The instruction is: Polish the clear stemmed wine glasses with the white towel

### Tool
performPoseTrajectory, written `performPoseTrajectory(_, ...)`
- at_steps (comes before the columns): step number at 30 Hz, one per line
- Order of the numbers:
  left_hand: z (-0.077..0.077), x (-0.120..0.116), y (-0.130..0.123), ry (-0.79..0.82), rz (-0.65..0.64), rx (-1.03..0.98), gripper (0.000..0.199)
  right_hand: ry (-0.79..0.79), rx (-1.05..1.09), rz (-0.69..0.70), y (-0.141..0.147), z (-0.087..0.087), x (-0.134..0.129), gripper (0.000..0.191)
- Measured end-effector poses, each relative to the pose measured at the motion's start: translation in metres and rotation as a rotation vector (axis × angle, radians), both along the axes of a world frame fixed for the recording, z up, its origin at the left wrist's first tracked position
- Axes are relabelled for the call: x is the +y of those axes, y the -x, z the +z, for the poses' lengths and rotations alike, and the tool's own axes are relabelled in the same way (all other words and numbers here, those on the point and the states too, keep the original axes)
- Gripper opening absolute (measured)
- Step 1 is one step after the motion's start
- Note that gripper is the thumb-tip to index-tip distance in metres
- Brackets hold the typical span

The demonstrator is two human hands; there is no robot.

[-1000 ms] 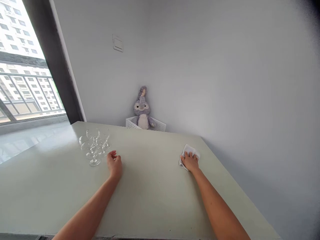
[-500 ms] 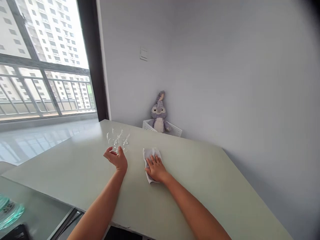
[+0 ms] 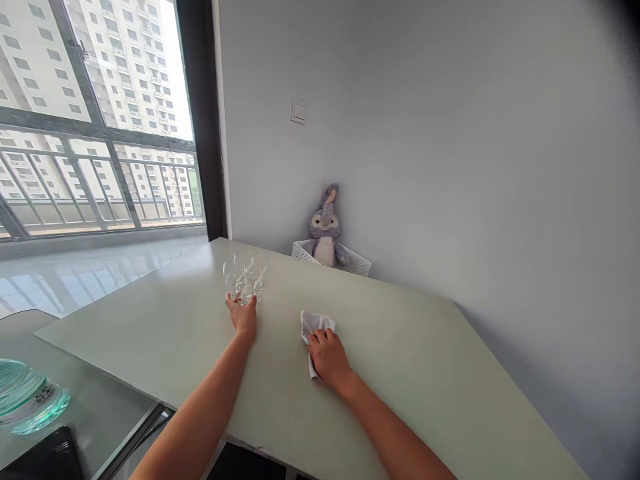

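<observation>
A cluster of clear glassware (image 3: 246, 275) stands on the pale table, see-through enough that its separate pieces are hard to make out. My left hand (image 3: 243, 315) is at its near side, thumb to the right and fingers to the left, closed around the lower part. Farther right, my right hand (image 3: 328, 353) presses on a whitish cloth (image 3: 315, 323) that lies on the tabletop. Its fingers are curled into the fabric, which is bunched beneath them. Part of the cloth is hidden under the palm.
The pale tabletop (image 3: 400, 373) spreads around both hands. At lower left, a greenish clear container (image 3: 35, 400) and a black phone-like object (image 3: 47, 457) lie on a glass surface. Behind the table, a plush rabbit (image 3: 325, 233) sits in a white basket (image 3: 357, 265) by the wall.
My left hand has moved from in front of the glassware to close on its near side. My right hand has curled its flat fingers and drawn the cloth slightly towards me. The view has shifted.
</observation>
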State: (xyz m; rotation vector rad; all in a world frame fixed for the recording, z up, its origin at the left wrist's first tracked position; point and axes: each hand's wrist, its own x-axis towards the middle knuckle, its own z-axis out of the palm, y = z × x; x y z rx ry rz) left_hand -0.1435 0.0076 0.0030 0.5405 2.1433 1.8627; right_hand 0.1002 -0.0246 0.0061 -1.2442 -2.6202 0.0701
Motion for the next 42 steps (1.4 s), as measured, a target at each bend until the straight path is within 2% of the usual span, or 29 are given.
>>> performPoseTrajectory(3, 0.001, 0.001, 0.003, 0.007, -0.024, 0.018, 0.057, 0.123, 0.297, -0.093, -0.004, -0.007, 0.008, 0.035)
performPoseTrajectory(7, 0.006, -0.003, -0.010, 0.021, -0.078, 0.054, 0.042, 0.574, 0.954, -0.326, -0.019, -0.012, 0.028, 0.050)
performPoseTrajectory(9, 0.010, -0.006, -0.026, 0.019, -0.153, 0.117, 0.038, 0.791, 1.195, -0.329, -0.031, -0.013, 0.037, 0.054)
performPoseTrajectory(11, 0.016, -0.009, -0.047, 0.006, -0.296, 0.229, 0.032, 0.912, 1.277, -0.256, -0.043, -0.013, 0.043, 0.054)
performPoseTrajectory(13, 0.024, -0.009, -0.068, 0.019, -0.483, 0.368, 0.025, 0.938, 1.278, -0.192, -0.053, -0.013, 0.046, 0.054)
performPoseTrajectory(15, 0.034, -0.005, -0.087, 0.087, -0.625, 0.494, 0.023, 0.911, 1.278, -0.185, -0.061, -0.012, 0.046, 0.057)
performPoseTrajectory(19, 0.048, 0.009, -0.114, 0.223, -0.715, 0.657, 0.027, 0.772, 1.235, -0.281, -0.077, -0.003, 0.043, 0.066)
performPoseTrajectory(21, 0.045, 0.013, -0.124, 0.216, -0.727, 0.719, 0.033, 0.741, 1.323, -0.269, -0.087, 0.006, 0.040, 0.064)
performPoseTrajectory(25, 0.025, 0.012, -0.135, 0.191, -0.727, 0.823, 0.042, 0.808, 1.877, -0.063, -0.101, 0.026, 0.034, 0.038)
performPoseTrajectory(27, 0.014, 0.010, -0.136, 0.203, -0.731, 0.852, 0.043, 0.861, 2.017, 0.021, -0.099, 0.033, 0.028, 0.029)
performPoseTrajectory(28, 0.011, 0.009, -0.136, 0.210, -0.733, 0.862, 0.044, 0.884, 2.004, 0.034, -0.095, 0.035, 0.024, 0.028)
performPoseTrajectory(30, 0.007, 0.007, -0.135, 0.226, -0.724, 0.874, 0.044, 0.869, 1.844, 0.016, -0.083, 0.038, 0.014, 0.033)
performPoseTrajectory(35, 0.009, 0.001, -0.133, 0.257, -0.747, 0.896, 0.038, 0.524, 1.255, 0.058, -0.045, 0.033, -0.013, 0.043)
performPoseTrajectory(37, 0.009, -0.001, -0.132, 0.281, -0.774, 0.905, 0.035, 0.515, 1.199, 0.064, -0.037, 0.029, -0.017, 0.048)
performPoseTrajectory(42, 0.009, -0.003, -0.133, 0.267, -0.789, 1.000, 0.038, 0.663, 1.301, 0.026, -0.036, 0.021, -0.012, 0.053)
